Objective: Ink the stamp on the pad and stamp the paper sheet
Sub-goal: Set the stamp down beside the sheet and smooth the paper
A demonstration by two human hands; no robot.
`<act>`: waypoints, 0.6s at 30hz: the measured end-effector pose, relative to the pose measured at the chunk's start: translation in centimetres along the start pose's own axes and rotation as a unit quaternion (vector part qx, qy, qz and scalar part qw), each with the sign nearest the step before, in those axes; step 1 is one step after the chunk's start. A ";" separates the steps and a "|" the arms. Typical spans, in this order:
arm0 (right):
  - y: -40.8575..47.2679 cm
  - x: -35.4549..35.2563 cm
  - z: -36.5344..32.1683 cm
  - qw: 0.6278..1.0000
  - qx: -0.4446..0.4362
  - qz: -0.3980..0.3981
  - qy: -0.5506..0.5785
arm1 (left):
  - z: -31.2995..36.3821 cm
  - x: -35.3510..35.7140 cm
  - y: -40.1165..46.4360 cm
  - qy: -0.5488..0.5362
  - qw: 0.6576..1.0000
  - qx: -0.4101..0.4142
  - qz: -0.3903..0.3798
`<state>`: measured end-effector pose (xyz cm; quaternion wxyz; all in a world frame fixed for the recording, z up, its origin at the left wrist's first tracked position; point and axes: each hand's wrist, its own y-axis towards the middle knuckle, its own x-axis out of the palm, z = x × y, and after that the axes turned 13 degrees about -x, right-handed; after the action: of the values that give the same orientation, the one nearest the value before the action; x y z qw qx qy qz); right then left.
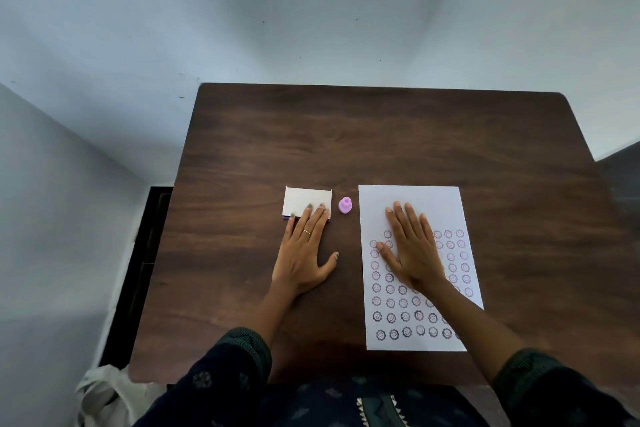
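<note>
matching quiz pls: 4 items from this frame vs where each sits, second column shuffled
Things:
1. stamp
2. ink pad
3. left hand
4. right hand

Places:
A. flat on the paper sheet, over stamped marks
B. fingertips on the ink pad, palm on the table
C. upright between ink pad and paper sheet, untouched
D. left of the stamp, white lid closed

Pairs: 1-C, 2-D, 3-B, 4-A

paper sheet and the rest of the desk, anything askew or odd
Nothing spilled or damaged. The paper sheet lies slightly skewed on the table, and its stamped rows wander unevenly. The stamp stands upright beside the closed pad.
</note>
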<state>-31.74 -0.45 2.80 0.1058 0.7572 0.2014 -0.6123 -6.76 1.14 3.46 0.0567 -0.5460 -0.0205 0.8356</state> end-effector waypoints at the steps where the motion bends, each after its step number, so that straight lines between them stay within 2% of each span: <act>1: 0.0 0.0 0.0 1.000 -0.001 0.001 0.001 | 0.0 0.0 0.0 0.000 1.000 0.001 -0.001; 13: -1.7 0.9 0.1 1.000 -0.013 0.019 0.007 | 0.5 1.1 -1.7 0.020 1.000 -0.004 0.003; 18: -1.8 1.3 -0.5 0.999 0.020 0.028 0.014 | 0.8 1.2 -2.0 0.019 1.000 -0.006 0.000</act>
<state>-31.86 1.60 1.86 0.1045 0.7732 0.1692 -0.6022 -7.80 3.28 2.90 0.0535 -0.5623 -0.0240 0.8249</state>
